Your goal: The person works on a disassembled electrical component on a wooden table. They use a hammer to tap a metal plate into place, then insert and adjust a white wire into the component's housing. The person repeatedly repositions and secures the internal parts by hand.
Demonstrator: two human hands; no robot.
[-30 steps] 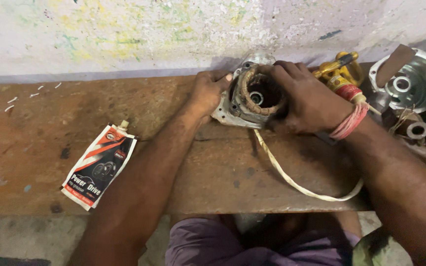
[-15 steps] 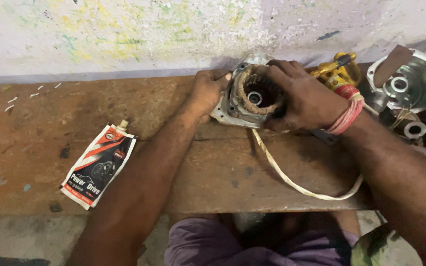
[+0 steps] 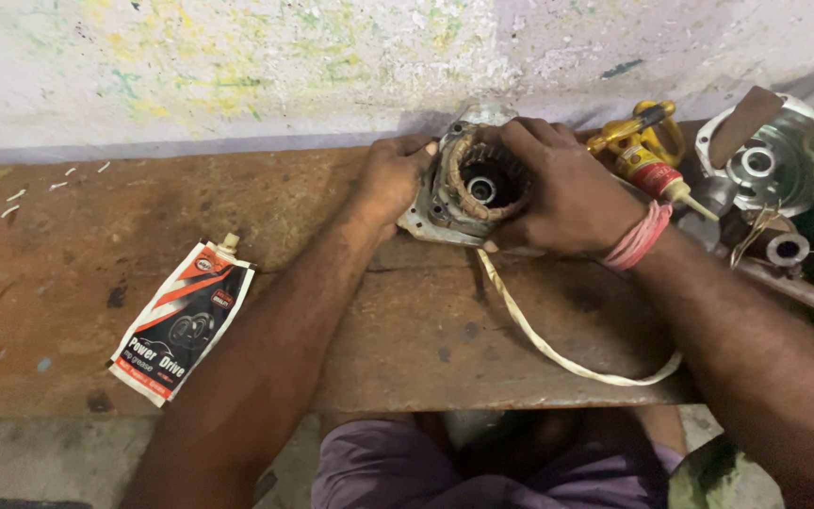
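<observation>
Head view: left hand (image 3: pixel 390 184) and right hand (image 3: pixel 558 193) both closed around motor housing (image 3: pixel 468 188) at bench (image 3: pixel 68 273) far edge. Best kept braced flat, cord (image 3: pixel 558 353) slack.

A grimy round motor housing (image 3: pixel 476 184) with copper windings sits open-side up on the bench

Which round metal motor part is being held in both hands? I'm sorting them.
The copper-wound housing, gripped between both hands; the shiny cover at right lies untouched.
</observation>
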